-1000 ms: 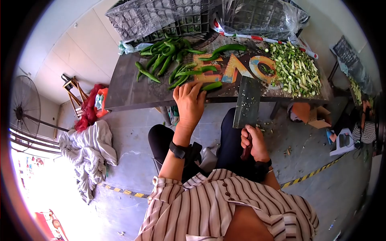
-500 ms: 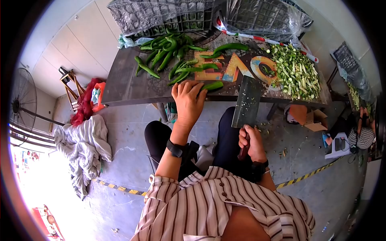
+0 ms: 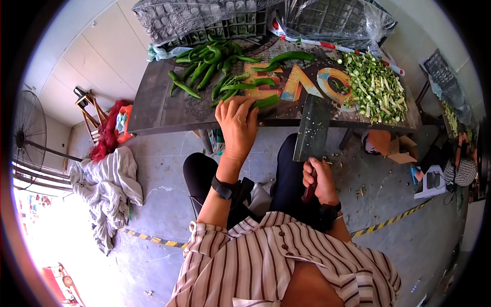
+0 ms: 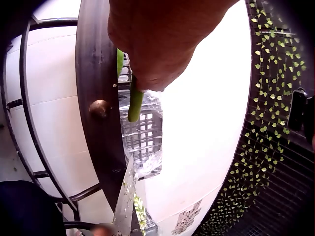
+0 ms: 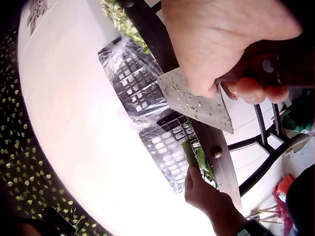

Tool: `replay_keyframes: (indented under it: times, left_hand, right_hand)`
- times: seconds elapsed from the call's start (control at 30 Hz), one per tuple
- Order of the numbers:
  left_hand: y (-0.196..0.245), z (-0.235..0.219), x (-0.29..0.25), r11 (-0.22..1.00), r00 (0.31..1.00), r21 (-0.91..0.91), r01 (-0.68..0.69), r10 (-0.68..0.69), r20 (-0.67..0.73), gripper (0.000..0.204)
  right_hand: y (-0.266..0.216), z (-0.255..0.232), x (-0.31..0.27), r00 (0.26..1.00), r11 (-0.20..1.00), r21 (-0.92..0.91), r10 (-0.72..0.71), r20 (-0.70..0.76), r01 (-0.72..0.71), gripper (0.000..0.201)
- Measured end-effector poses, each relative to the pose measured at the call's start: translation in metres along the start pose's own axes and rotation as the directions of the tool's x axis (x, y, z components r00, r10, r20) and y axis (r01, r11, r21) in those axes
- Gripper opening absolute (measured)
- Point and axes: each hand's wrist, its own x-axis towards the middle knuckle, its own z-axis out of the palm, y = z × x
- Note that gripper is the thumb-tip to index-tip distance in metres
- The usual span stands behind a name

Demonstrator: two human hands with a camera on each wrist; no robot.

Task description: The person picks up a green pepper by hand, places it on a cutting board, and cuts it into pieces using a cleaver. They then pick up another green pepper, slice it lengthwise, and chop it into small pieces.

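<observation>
Nearest us, right of centre in the frame, our right hand (image 3: 321, 181) grips the cleaver (image 3: 313, 128) by its handle, blade pointing towards the counter (image 3: 166, 118). Left of the blade, our left hand (image 3: 237, 128) grips a green pepper (image 3: 266, 101) at the front edge. Beyond, we see whole peppers (image 3: 208, 62) heaped upper left, chopped pieces (image 3: 376, 92) upper right, then plastic-covered crates (image 3: 197, 20) at the top.

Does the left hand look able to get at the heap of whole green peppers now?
Probably yes. Only a few loose peppers lie between the left hand and the heap, and the cleaver is to the side. It pinches one pepper, though, and may need to release it.
</observation>
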Motion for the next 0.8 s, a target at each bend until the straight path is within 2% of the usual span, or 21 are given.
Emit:
replay_keyframes:
  times: [0.13,0.2,0.4,0.43,0.5,0.63,0.8]
  left_hand:
    - [-0.008,0.007,-0.013,0.999,0.995,0.02,0.032,-0.034,0.089,0.022]
    - [-0.007,0.004,-0.012,1.0,0.997,0.026,-0.016,0.014,0.078,0.022]
    - [-0.002,-0.002,0.001,0.999,0.999,0.037,-0.001,0.003,-0.048,0.019]
    - [-0.003,-0.001,-0.001,0.999,0.999,0.037,-0.001,0.003,-0.047,0.019]
    - [-0.008,0.003,-0.008,0.999,0.998,0.047,0.0,-0.003,0.065,0.018]
    - [-0.01,0.008,-0.016,0.999,0.997,0.037,0.016,-0.019,0.074,0.021]
    - [-0.005,0.004,-0.007,0.997,0.999,0.069,0.026,-0.027,0.021,0.017]
  right_hand:
    - [0.0,0.001,0.0,1.0,1.0,0.001,-0.003,-0.003,0.003,0.016]
    - [-0.001,0.002,-0.002,1.0,1.0,0.001,-0.003,-0.005,0.003,0.016]
    - [-0.005,0.006,-0.003,1.0,1.0,0.009,0.003,-0.017,-0.003,0.019]
    - [-0.004,0.005,-0.002,1.0,1.0,0.01,0.006,-0.016,-0.006,0.019]
    - [-0.003,0.005,-0.002,1.0,1.0,0.012,0.01,-0.013,-0.01,0.019]
    - [-0.002,0.005,0.0,1.0,1.0,0.019,0.004,-0.018,-0.003,0.019]
    - [-0.001,0.0,0.001,1.0,1.0,0.017,0.01,-0.001,-0.01,0.018]
